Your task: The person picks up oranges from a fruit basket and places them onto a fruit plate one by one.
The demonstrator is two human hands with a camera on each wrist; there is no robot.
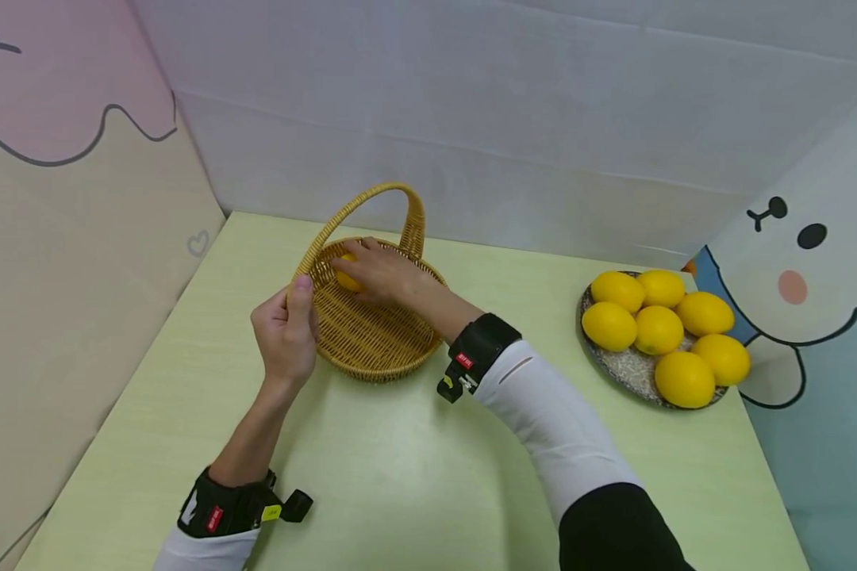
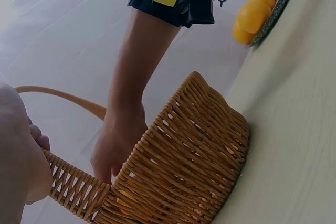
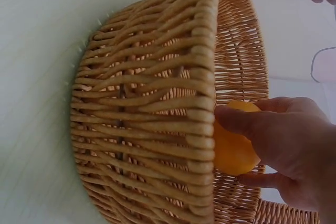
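My left hand (image 1: pixel 287 329) grips the handle (image 1: pixel 326 231) of a woven wicker basket (image 1: pixel 374 342) low on its left side, thumb uppermost. Inside the basket, toward the far left, my right hand (image 1: pixel 388 275) holds a yellow lemon (image 1: pixel 347 277). In the right wrist view, the fingers curl round the lemon (image 3: pixel 234 148) from above, behind the near rim. The weave mostly hides the fruit in the left wrist view. Apart from this lemon, only bare wicker shows on the basket's floor.
At the right of the table (image 1: pixel 400 476), a round speckled plate (image 1: pixel 630 371) bears several lemons (image 1: pixel 659 330). A pale cloth wall (image 1: pixel 471 135) rises behind the table's back edge. Printed panels stand at both sides.
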